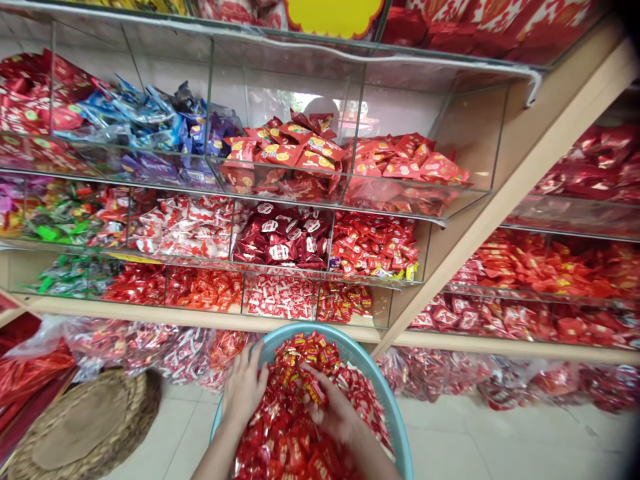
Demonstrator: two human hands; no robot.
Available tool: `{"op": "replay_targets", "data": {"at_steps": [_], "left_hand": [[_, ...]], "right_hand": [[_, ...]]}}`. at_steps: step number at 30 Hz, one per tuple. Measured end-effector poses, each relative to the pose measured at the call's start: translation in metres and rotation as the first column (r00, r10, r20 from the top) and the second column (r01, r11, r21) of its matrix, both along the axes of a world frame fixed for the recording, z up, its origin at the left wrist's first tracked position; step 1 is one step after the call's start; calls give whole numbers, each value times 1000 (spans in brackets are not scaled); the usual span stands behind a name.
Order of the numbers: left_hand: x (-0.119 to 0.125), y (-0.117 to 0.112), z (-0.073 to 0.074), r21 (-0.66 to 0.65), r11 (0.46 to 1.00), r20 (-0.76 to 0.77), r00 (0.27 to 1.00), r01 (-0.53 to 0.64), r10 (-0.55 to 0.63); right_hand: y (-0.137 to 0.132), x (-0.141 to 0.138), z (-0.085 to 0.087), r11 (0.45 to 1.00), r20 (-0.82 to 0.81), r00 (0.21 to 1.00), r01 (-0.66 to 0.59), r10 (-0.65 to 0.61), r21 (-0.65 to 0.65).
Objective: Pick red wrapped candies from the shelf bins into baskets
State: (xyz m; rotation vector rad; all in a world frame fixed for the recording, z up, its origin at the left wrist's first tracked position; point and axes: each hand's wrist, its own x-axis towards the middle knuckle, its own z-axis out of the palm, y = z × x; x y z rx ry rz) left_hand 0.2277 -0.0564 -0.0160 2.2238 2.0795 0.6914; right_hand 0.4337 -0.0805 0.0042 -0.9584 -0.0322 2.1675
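Observation:
A light blue round basin (383,393) heaped with small red-wrapped candies (285,437) sits low in front of me. My left hand (243,390) rests on the basin's left rim and the candy pile, fingers curled into the sweets. My right hand (334,412) is palm-up in the pile, fingers closed round a few red candies (314,390). Above the basin stands a stepped clear acrylic display rack (280,200) with compartments of wrapped sweets.
A woven straw lid or hat (85,427) lies on the floor at lower left. Clear bags of red sweets (150,350) line the floor under the shelf. A wooden divider (500,193) separates a second rack of red packets at right. Pale floor tiles show at lower right.

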Motion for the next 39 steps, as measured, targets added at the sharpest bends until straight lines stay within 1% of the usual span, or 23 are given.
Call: {"op": "replay_targets", "data": {"at_steps": [4, 9, 12, 15, 20, 25, 28, 35, 39], "left_hand": [[0, 0, -1, 8, 1000, 1, 1000, 2, -2], [-1, 0, -3, 8, 1000, -11, 1000, 6, -6], [-1, 0, -3, 10, 1000, -11, 1000, 10, -10], [-1, 1, -2, 5, 1000, -12, 1000, 10, -10], [0, 0, -2, -6, 1000, -6, 1000, 1, -1], [0, 1, -2, 12, 1000, -17, 1000, 2, -2], [0, 1, -2, 2, 1000, -29, 1000, 2, -2], [1, 1, 0, -9, 1000, -38, 999, 3, -3], [1, 1, 0, -11, 1000, -35, 999, -3, 3]], "right_hand": [[6, -7, -2, 1000, 13, 1000, 1, -1, 4], [12, -13, -1, 998, 70, 997, 29, -32, 50], [12, -11, -1, 994, 81, 994, 59, -66, 93], [12, -7, 1, 989, 73, 995, 61, -71, 137], [11, 1, 9, 977, 20, 996, 82, -87, 195], [7, 5, 22, 972, 2, 991, 131, -133, 194], [4, 6, 24, 969, 1, 989, 148, -151, 197], [-4, 9, 18, 947, -51, 980, 198, -191, 254], [-6, 14, 9, 931, 3, 965, 254, -264, 263]]}}
